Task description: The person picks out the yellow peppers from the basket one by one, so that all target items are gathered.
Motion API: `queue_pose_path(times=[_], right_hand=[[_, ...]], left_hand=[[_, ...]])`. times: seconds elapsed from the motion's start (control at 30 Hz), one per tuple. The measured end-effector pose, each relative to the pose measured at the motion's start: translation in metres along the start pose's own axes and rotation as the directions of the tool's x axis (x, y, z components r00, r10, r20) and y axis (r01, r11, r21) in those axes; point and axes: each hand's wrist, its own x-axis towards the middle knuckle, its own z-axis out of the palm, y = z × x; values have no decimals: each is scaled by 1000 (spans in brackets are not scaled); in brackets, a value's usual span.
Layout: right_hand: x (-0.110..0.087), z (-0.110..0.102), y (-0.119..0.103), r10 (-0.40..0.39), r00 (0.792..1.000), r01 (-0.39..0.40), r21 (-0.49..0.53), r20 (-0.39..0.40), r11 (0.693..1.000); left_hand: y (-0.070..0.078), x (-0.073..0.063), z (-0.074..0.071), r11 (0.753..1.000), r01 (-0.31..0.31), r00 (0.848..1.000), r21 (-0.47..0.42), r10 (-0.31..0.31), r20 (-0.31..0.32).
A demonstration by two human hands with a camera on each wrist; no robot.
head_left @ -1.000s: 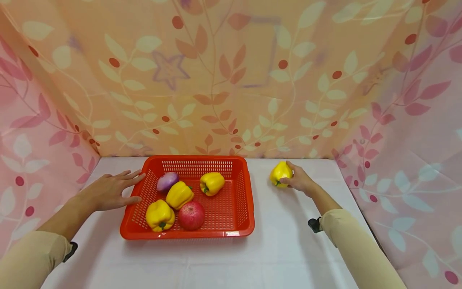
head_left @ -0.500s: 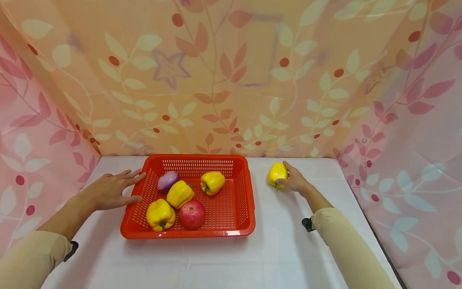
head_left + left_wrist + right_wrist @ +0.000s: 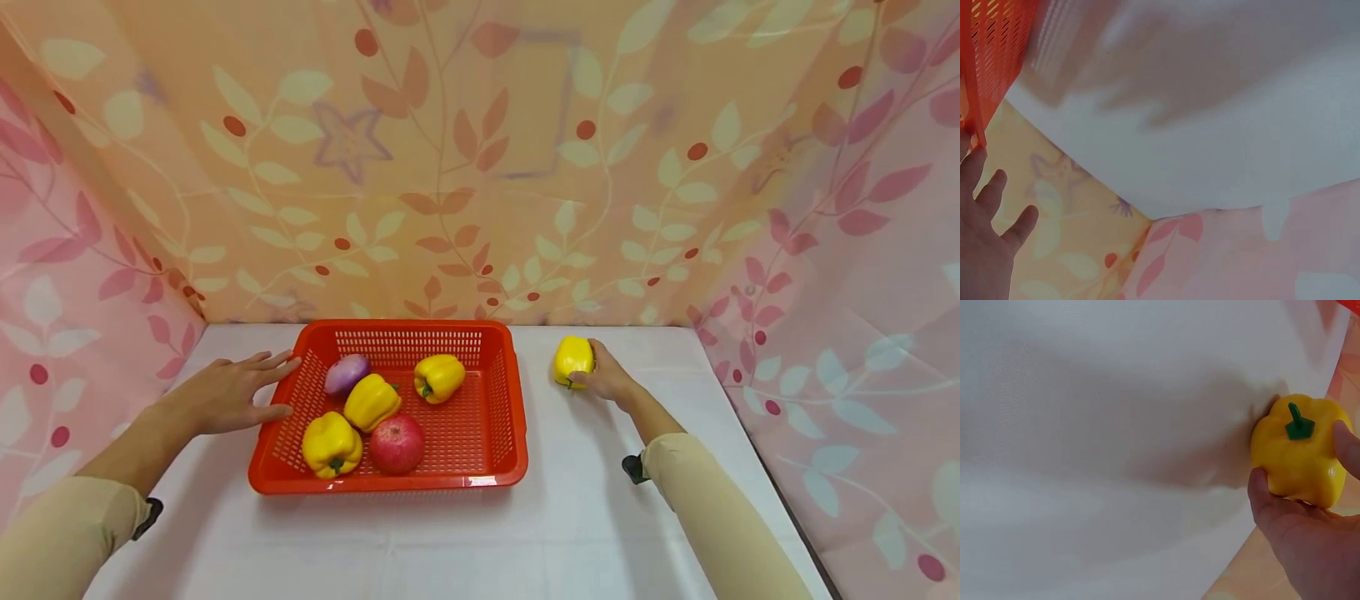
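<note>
My right hand [image 3: 613, 379] holds a yellow bell pepper [image 3: 572, 360] over the white table, right of the red basket [image 3: 472, 481]. In the right wrist view, thumb and fingers span the bell pepper [image 3: 1297, 456], whose green stem faces the camera. My left hand [image 3: 223, 395] is spread, its fingertips at the basket's left rim; the left wrist view shows this hand [image 3: 988, 228] beside the basket's slotted wall [image 3: 1000, 56]. Inside the basket lie a purple onion-shaped piece [image 3: 347, 374], a red round pomegranate-like piece [image 3: 397, 444] and three more yellow bell peppers [image 3: 439, 378].
A white cloth covers the table [image 3: 450, 550]. Behind it hangs a peach leaf-patterned curtain [image 3: 465, 167], with pink curtain panels [image 3: 847, 333] along both sides. The basket's right half shows its bare slotted floor.
My right hand and the yellow bell pepper have shifted slightly left, toward the basket. The left hand stays at the rim, and the basket's contents keep their places.
</note>
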Motion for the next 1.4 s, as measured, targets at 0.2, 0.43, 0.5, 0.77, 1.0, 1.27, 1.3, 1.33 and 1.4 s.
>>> queue_pose_path(times=[0.2, 0.43, 0.5, 0.77, 1.0, 1.27, 1.3, 1.33, 1.4], right_hand=[[-4, 1, -6, 8, 1000, -7, -64, 2, 998], [-6, -6, -22, -52, 995, 45, -93, -80, 995], [-6, -8, -29, -68, 993, 60, -82, -95, 995], [-7, -11, -64, -38, 995, 48, 108, -93, 993], [-11, -2, -104, -122, 990, 76, 443, 76, 893], [-13, 22, -139, -173, 956, 9, 566, 236, 824], [-13, 26, -142, -177, 953, 8, 566, 245, 825], [-13, 30, -144, -181, 950, 8, 560, 254, 829], [-13, 38, -148, -184, 944, 3, 552, 272, 834]], left_hand=[[0, 0, 0, 1000, -1, 1000, 0, 1, 0], [1, 1, -1, 1000, -10, 1000, 3, 10, -10], [1, 1, -1, 1000, -10, 1000, 4, 10, -9], [1, 2, 0, 1000, -7, 1000, 6, 7, -2], [0, 1, 1, 1000, -3, 1000, 7, 3, -2], [-1, 1, 1, 1000, 0, 1000, 7, 0, -3], [-1, 1, 1, 1000, 2, 1000, 6, -1, -2], [-1, 1, 1, 1000, 2, 1000, 5, -2, -1], [-1, 1, 1, 1000, 2, 1000, 0, -2, 0]])
